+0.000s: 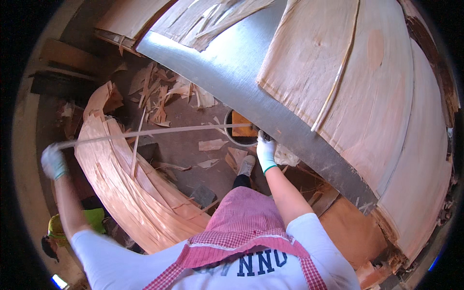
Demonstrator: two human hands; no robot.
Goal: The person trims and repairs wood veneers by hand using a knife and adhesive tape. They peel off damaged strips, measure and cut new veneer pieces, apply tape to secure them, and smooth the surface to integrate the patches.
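A long, narrow pale strip stretches almost level across the view. My left hand, in a white glove and a little blurred, is closed on its far-left end, arm held well out. The strip's other end reaches a yellow-orange block in a round dark-rimmed holder below the metal table edge. Beside that holder is my right hand, gloved in white with a green cuff. Its fingers are closed at a small dark piece by the table edge; what they grip is partly hidden.
A metal-topped table carries wide thin wood sheets. To my left lies a long curved stack of wood veneer. Scraps litter the floor around my shoe. Another person in yellow-green is at lower left.
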